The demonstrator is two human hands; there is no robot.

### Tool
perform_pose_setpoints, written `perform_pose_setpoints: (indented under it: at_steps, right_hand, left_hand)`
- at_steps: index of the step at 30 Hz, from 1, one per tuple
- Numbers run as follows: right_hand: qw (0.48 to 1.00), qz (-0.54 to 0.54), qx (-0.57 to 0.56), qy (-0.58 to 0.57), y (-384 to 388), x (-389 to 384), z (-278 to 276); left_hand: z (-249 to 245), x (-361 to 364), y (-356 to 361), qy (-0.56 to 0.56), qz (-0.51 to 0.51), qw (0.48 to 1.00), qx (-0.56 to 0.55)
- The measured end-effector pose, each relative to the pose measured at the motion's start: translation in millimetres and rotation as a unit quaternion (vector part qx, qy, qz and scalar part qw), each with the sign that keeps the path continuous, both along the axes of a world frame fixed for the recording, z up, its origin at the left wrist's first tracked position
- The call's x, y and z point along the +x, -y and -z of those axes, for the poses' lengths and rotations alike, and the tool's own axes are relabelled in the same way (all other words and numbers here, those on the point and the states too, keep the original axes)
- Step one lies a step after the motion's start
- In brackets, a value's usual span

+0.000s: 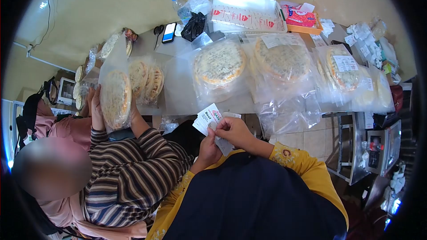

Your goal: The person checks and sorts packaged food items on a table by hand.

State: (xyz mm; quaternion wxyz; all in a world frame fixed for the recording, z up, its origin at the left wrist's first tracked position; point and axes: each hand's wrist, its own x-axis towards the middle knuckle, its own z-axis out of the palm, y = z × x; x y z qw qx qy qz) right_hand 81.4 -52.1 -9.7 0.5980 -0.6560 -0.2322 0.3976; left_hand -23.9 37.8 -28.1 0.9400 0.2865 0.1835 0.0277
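In front of my chest, printed paper labels (pixel 208 118) are fanned out between my two hands, the top one reading "Beef". My left hand (pixel 209 153) is closed around their lower part. The fingers of my right hand (pixel 235 131) pinch at the labels' edge from the right. Just beyond, on the table, lies a pizza in a clear plastic bag (pixel 220 62). Right of it is a stack of bagged pizzas (pixel 284 62) with a label on top, and further right another labelled bagged pizza (pixel 341 67).
On my left, a person in a striped top (pixel 138 173) holds a bagged pizza (pixel 115 100). More bagged pizzas (pixel 147 78) stand beside it. Along the back are a phone (pixel 169 33), scissors (pixel 158 30), a black plastic bag (pixel 194 27), a bottle (pixel 181 10), a white box (pixel 249 15) and a tissue pack (pixel 300 16).
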Motion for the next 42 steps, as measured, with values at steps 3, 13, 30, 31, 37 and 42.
perform_pose_setpoints:
  at_steps: [3, 13, 30, 31, 37, 42]
  right_hand:
    - [1.0, 0.01, 0.014, 0.009, -3.1, -2.6, 11.9]
    - [0.997, 0.058, 0.004, 0.056, 7.6, -3.3, 27.6]
    - [0.992, 0.032, 0.034, -0.122, 13.2, -3.9, 31.6]
    - [0.992, 0.034, 0.03, -0.119, 12.7, -3.9, 33.5]
    - [0.968, 0.144, -0.001, -0.207, 10.1, 12.5, 54.4]
    - [0.927, 0.275, 0.028, -0.255, 4.4, 33.2, 69.2]
  left_hand:
    - [2.7, -4.0, 0.4, -0.008, 0.004, 1.0, 0.023]
    - [1.6, -14.3, -5.6, -0.008, -0.023, 1.0, -0.017]
    - [0.8, -31.4, -11.8, -0.094, -0.044, 0.995, 0.005]
    - [-1.8, -31.6, -11.8, -0.095, -0.048, 0.994, 0.006]
    - [9.0, -35.5, -22.2, -0.075, -0.083, 0.993, -0.04]
    - [13.8, -44.0, -26.3, -0.118, -0.09, 0.988, -0.028]
